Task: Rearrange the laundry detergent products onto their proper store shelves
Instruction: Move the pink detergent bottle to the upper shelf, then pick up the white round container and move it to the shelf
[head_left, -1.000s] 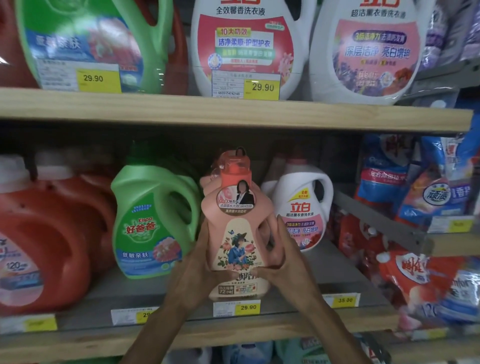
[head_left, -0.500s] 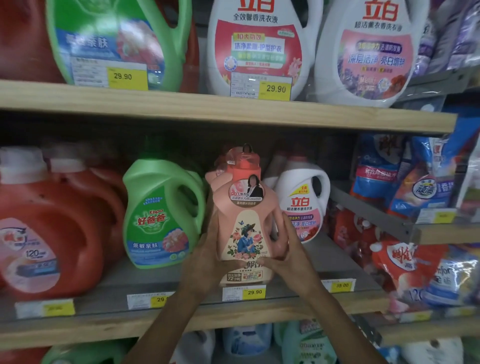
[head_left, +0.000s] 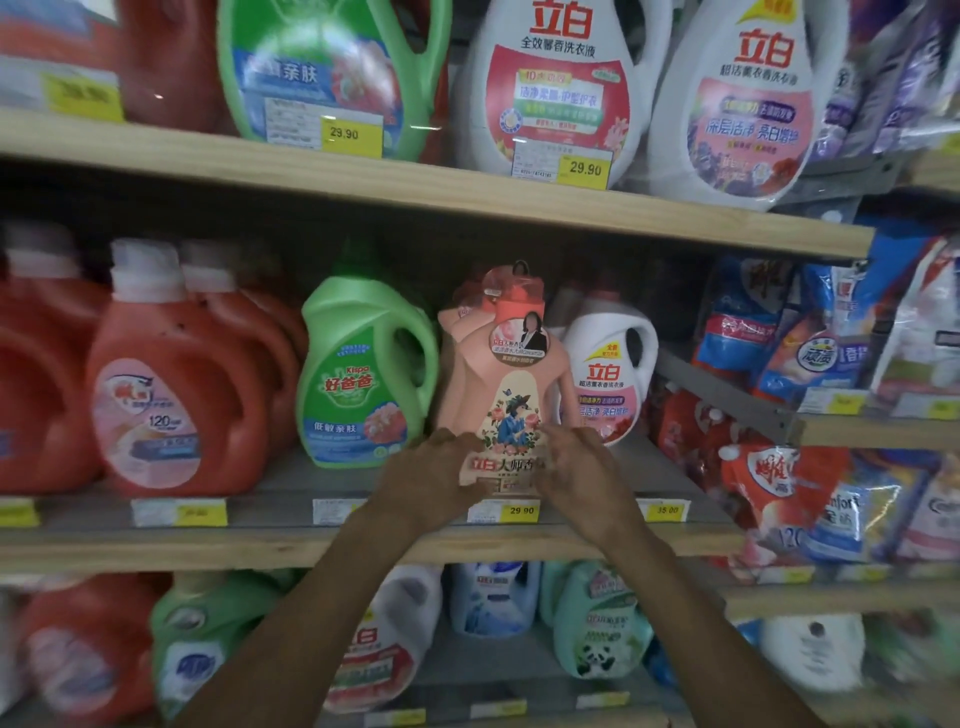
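I'm facing a grey wood-edged shelf (head_left: 280, 501) carrying red plastic jugs (head_left: 171, 395), a green plastic jug (head_left: 358, 384), a peach-pink plastic bottle (head_left: 498, 374) and a white plastic jug (head_left: 608, 374).

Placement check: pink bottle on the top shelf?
No, the pink bottle stands on the middle shelf, between the green jug and the white jug.

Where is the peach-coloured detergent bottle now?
The peach bottle stands on the middle shelf, centre of head view, between a green bottle and a white bottle.
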